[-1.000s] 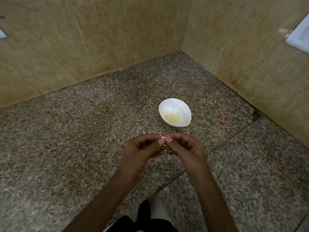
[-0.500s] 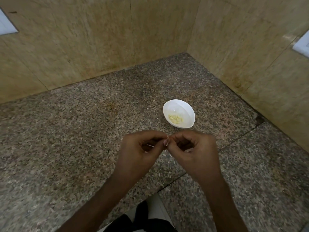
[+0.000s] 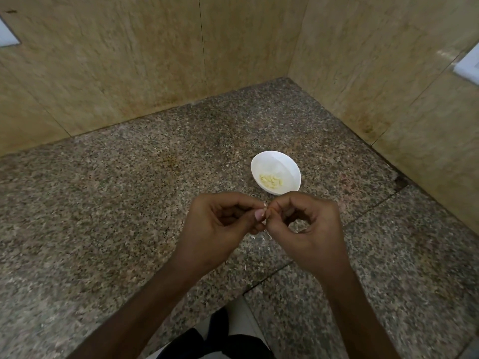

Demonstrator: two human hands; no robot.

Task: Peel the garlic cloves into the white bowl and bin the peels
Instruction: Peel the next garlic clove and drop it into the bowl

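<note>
Left hand (image 3: pixel 217 224) and right hand (image 3: pixel 308 229) — knuckles more upward than a second ago, nearer the white bowl (image 3: pixel 280 163).

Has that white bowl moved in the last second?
No. The round white bowl keeps its place against the wall corner; only the view shifted.

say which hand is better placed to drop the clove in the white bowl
Probably the right hand: both pinch the clove, but it sits nearest the white bowl, the left hand farther off.
</note>
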